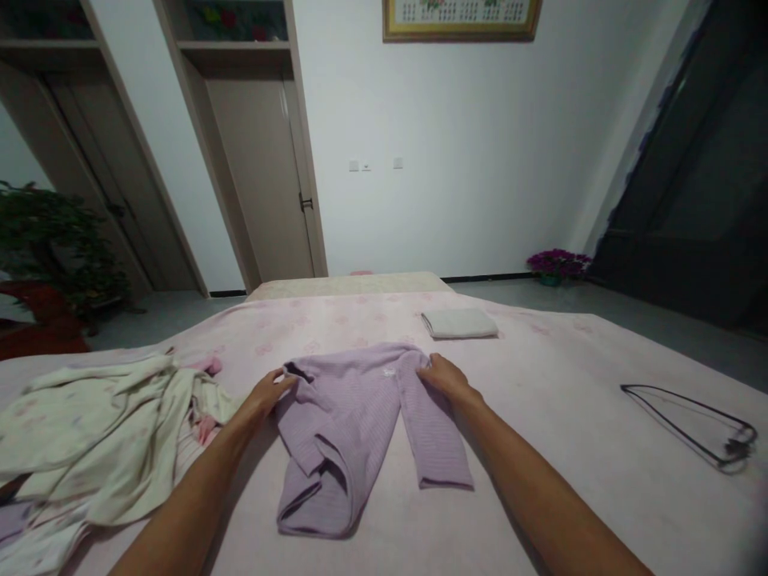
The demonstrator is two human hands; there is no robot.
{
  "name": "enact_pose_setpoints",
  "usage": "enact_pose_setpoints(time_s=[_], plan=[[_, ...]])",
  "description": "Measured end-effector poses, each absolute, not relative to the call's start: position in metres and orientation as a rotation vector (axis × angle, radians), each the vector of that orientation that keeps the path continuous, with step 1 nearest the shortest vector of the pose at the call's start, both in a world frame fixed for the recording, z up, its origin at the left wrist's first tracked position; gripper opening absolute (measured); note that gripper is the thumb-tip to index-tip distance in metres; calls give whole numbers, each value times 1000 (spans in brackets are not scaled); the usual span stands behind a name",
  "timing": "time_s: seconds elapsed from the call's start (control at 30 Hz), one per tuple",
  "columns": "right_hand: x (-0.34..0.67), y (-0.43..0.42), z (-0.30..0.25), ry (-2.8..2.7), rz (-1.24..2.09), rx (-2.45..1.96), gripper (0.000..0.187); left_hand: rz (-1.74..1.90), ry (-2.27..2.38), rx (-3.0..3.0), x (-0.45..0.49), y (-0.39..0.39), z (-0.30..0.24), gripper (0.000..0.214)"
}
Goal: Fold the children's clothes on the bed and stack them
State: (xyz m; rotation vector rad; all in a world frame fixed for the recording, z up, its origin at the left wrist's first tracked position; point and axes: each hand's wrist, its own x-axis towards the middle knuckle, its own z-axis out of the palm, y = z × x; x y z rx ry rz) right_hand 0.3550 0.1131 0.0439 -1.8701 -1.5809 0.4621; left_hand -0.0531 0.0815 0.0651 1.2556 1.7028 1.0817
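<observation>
A light purple ribbed long-sleeved top (366,424) lies in front of me on the pink bedcover, its collar end away from me. My left hand (270,394) pinches its upper left corner, beside a dark opening in the cloth. On the other side, my right hand (445,378) grips the upper right shoulder. One sleeve stretches toward me on the right, lying flat. The left side is bunched, with a fold of cloth gaping open near the lower hem. A small white mark shows on the chest.
Rumpled cream and pink clothes (114,432) are heaped at the left. A folded pale cloth (459,323) lies beyond my right hand. Toward the right, a black wire hanger-like loop (690,424) rests on the pink cover (558,400). Purple flowers (558,264) stand on the floor by the wall.
</observation>
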Motion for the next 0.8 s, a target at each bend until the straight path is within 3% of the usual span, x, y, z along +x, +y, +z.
enact_pose_setpoints(time_s=[0.1,0.27,0.37,0.5,0.63,0.73,0.8], plan=[[356,112,49,-1510,573,-1754,13,1120,1442,1267,-43,76,76,46],[398,98,64,-1294,684,-1550,31,842,1178,1483,-62,50,103,20],[419,88,71,-1154,947,-1465,33,560,1171,1576,-70,40,119,24],[419,80,71,-1072,1300,-1456,34,535,1232,1650,-54,39,121,37],[412,81,70,-1526,1057,-1658,33,555,1364,1725,-29,43,104,46],[413,84,75,-1746,776,-1880,17,436,1359,1880,-20,41,96,30],[415,83,82,-1769,715,-1933,19,432,1398,1941,-20,38,98,26]])
